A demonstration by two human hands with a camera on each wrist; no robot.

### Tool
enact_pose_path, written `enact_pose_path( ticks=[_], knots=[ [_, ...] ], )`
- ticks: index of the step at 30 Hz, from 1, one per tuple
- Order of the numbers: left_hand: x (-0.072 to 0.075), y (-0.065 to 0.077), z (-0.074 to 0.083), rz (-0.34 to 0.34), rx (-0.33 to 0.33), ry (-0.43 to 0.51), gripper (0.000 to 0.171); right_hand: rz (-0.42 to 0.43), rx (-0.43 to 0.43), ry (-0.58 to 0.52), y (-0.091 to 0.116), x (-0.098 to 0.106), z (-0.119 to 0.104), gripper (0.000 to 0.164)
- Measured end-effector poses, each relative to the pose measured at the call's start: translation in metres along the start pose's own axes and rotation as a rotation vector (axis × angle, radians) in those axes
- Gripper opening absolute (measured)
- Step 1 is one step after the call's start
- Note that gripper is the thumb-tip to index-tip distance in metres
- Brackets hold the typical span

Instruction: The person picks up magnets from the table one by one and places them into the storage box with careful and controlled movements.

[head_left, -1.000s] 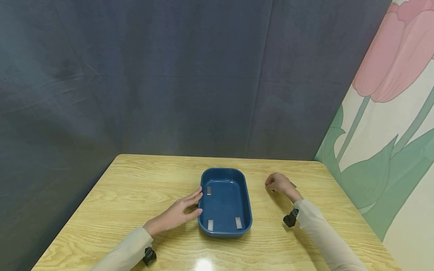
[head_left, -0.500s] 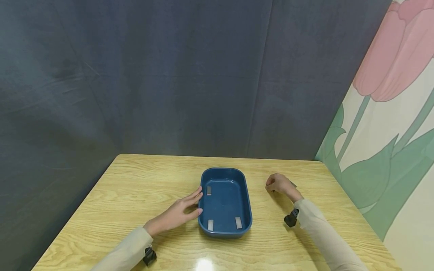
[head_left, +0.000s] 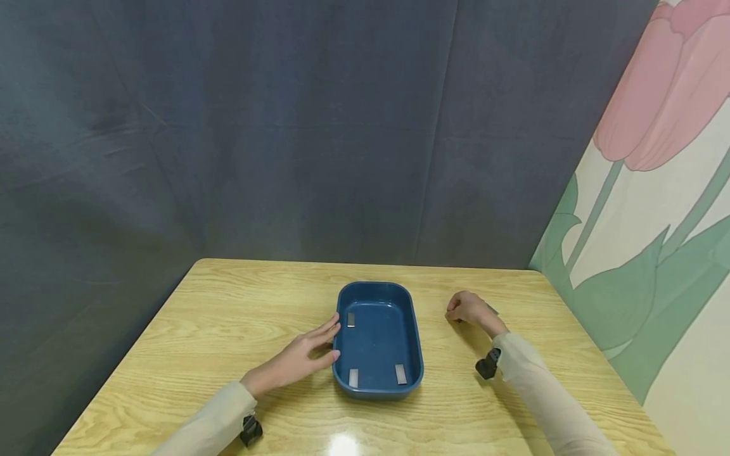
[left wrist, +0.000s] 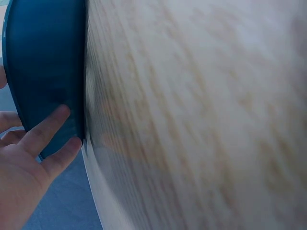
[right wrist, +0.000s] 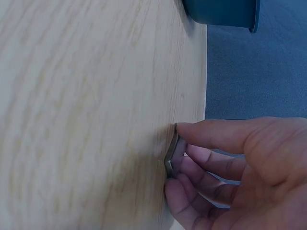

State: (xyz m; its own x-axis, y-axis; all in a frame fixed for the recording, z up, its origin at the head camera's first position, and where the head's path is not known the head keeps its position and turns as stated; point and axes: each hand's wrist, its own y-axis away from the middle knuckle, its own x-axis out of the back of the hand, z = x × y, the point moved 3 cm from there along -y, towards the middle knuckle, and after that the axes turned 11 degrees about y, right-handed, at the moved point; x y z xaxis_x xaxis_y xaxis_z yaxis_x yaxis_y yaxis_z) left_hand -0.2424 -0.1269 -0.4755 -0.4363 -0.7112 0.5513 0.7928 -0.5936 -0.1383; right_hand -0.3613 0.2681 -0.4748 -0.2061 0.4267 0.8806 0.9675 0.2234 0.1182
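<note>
A blue rectangular plastic tray [head_left: 376, 342] stands on the table with three small flat metal pieces inside: one at the far left [head_left: 350, 320], one at the near left [head_left: 353, 378] and one at the near right [head_left: 401, 374]. My left hand [head_left: 302, 358] touches the tray's left side, its fingers extended along the outer wall, as the left wrist view also shows. To the right of the tray, my right hand [head_left: 470, 308] pinches a small flat metal plate [right wrist: 173, 149] by its edges between thumb and fingers, close over the tabletop.
A thin dark piece [head_left: 493, 310] shows just behind the right wrist, mostly hidden by it. The wood-grain table [head_left: 256, 297] ends at a dark curtain [head_left: 319, 139] behind, and a wall with painted tulips [head_left: 639, 221] rises on the right.
</note>
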Motion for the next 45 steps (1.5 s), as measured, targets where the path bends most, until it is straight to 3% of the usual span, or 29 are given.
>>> enact_pose_path(
  ticks=[21,45],
  knots=[
    [0.0002,-0.0012,-0.0006,0.006,-0.024,-0.003,0.067,-0.011,-0.041,0.015,-0.0077,0.0005,0.0012,0.015],
    [0.0004,-0.0003,-0.0007,0.008,-0.006,-0.005,0.067,0.004,0.001,-0.006,-0.0002,0.0015,-0.0074,0.011]
  ],
)
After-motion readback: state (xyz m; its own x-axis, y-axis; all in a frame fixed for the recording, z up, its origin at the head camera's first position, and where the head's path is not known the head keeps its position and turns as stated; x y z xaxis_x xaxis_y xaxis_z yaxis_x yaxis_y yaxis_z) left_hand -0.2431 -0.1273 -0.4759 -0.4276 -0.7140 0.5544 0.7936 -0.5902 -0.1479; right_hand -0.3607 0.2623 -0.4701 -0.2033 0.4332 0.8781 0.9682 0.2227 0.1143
